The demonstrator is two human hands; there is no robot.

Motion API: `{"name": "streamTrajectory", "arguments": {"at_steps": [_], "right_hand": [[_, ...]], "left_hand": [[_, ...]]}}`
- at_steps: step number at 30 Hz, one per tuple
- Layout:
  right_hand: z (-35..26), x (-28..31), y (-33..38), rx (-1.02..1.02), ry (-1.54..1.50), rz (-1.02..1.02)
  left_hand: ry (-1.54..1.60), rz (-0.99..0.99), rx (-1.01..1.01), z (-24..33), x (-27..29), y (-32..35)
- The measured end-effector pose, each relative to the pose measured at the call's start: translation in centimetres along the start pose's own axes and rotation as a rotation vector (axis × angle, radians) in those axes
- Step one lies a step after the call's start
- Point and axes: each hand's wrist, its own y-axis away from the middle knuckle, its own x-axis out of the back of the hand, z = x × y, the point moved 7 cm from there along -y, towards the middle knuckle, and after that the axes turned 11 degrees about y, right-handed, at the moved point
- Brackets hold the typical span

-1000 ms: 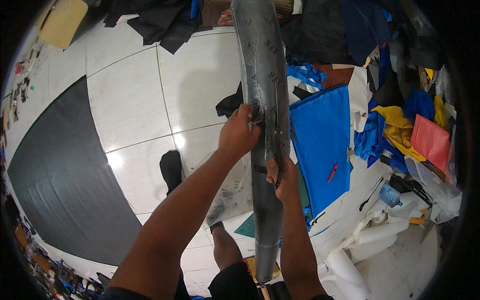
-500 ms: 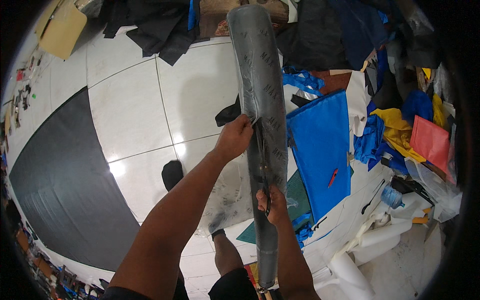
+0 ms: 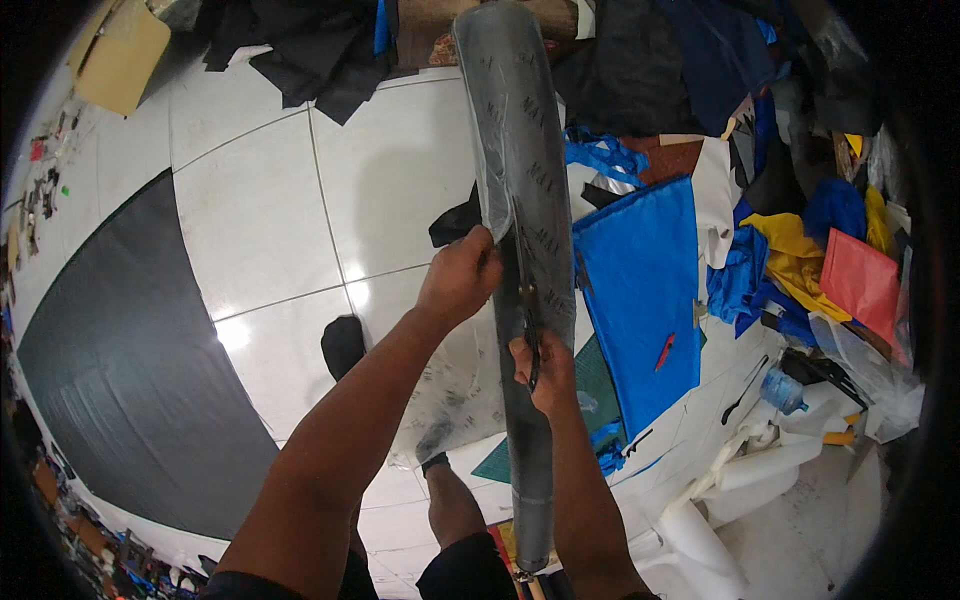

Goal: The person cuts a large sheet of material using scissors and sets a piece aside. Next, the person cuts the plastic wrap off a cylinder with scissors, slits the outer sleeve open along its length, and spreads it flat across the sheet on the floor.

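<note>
While the left hand point(image 3: 462, 272) pinches clear wrap, the right hand point(image 3: 543, 368) grips half-hidden scissors point(image 3: 527, 318) against the grey roll point(image 3: 525, 230).

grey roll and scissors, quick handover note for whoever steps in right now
Left hand: grips the loose edge of the clear plastic wrap on the grey roll.
Right hand: holds scissors with blades up against the wrap.
Roll stands tilted over the white tile floor, with blue fabric to its right.
Done: the wrap is open along the lower part.
Left: the upper wrap is still on the roll.
</note>
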Motion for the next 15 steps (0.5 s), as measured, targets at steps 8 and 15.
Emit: {"name": "streamTrajectory", "arguments": {"at_steps": [8,15], "right_hand": [[-4.8,-2.7,-2.0,0.227,0.477,0.094],[-8.8,-5.4,-6.0,0.219,0.518,0.151]], "left_hand": [[0.054,0.111,0.092,-1.1,1.2,1.4],[0.112,0.160,0.139,-2.3,2.5,1.9]]}}
